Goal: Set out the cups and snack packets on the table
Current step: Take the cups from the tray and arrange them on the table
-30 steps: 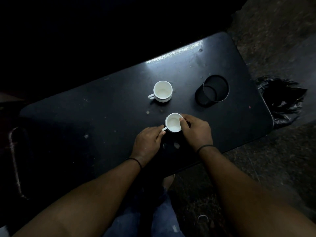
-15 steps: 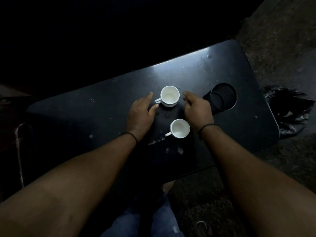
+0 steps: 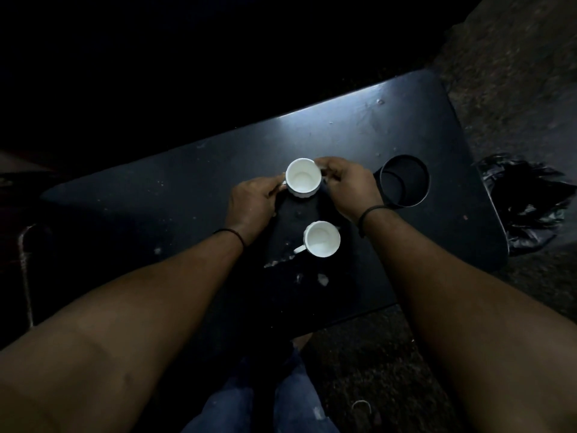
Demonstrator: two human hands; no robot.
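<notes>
On the left, the person's left hand (image 3: pixel 249 201) sits at the handle side of the far white ceramic cup (image 3: pixel 303 178), its fingers (image 3: pixel 274 189) curled in toward the handle. The handle is hidden behind them, so the exact pinch cannot be made out, but the hand appears to grip the cup there. The cup stands upright on the dark scuffed table (image 3: pixel 359 126), mouth up and apparently empty.

To the right of it, the right hand (image 3: pixel 348 185) cups the opposite side, with its fingers wrapped over the far rim and wall. Nearer the person, between the two forearms, a second white ceramic cup (image 3: pixel 322 239) stands upright and untouched, its small handle pointing left. Further right is a round recessed cup holder (image 3: pixel 404 181) set into the table, and beyond the table's right edge lies a crumpled black plastic bag (image 3: pixel 527 204). No snack packets are visible.

The step in hand looks like positioning the far cup. To do it well, both hands should keep the cup level and turn or slide it gently, since the scuffed surface may catch its base. The right wrist should stay clear of the nearer cup just beside it, which a careless pull back could knock over. The cup should also end well apart from the holder's edge.
</notes>
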